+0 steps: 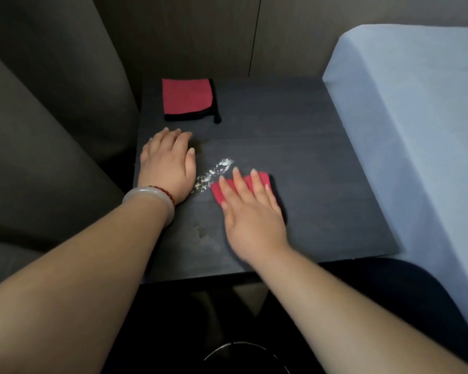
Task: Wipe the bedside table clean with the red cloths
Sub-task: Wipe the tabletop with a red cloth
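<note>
Cloth (262, 182) flat under right hand (254, 214)

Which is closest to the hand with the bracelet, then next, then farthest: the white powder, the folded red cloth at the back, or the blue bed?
From the left hand:
1. White powder, just right of it.
2. Folded red cloth, behind it.
3. Blue bed, far right.

Matt dark wood-grain bedside table (295, 136); soft red cloths (187, 97); smooth bed sheet (416, 103).
</note>
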